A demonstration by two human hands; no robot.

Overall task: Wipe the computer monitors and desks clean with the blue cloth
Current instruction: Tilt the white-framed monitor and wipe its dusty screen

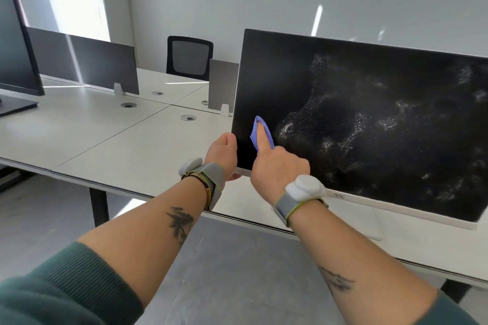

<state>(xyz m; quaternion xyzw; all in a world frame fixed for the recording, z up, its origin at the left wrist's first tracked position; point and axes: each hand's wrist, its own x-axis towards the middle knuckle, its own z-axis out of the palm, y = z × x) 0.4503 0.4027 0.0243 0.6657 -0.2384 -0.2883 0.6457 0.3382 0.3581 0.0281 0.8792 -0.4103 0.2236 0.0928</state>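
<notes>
Spreading from the near right out to the far left, the pale desk (pixel 111 140) carries everything else, its top split by thin seams and dotted with round cable grommets (pixel 188 117). The monitor (pixel 369 124) stands on the right part of it, tilted, its dark screen speckled with whitish smears across the middle and right, while the lower left area looks clean black. A second monitor (pixel 15 42) sits at the far left edge, only partly in view. Grey divider panels (pixel 87 60) run along the far side of the desk, and a black mesh chair (pixel 190 57) stands behind them.

The left hand (pixel 223 153) is closed around the lower left corner of the monitor, thumb on the front edge. Just right of it, the right hand (pixel 277 166) presses the blue cloth (pixel 260 133) against the lower left of the screen, index finger stretched out on top of the cloth; the other fingers appear curled, though how they grip the cloth is hidden. Both wrists wear grey bands (pixel 290 206) with white pods.
</notes>
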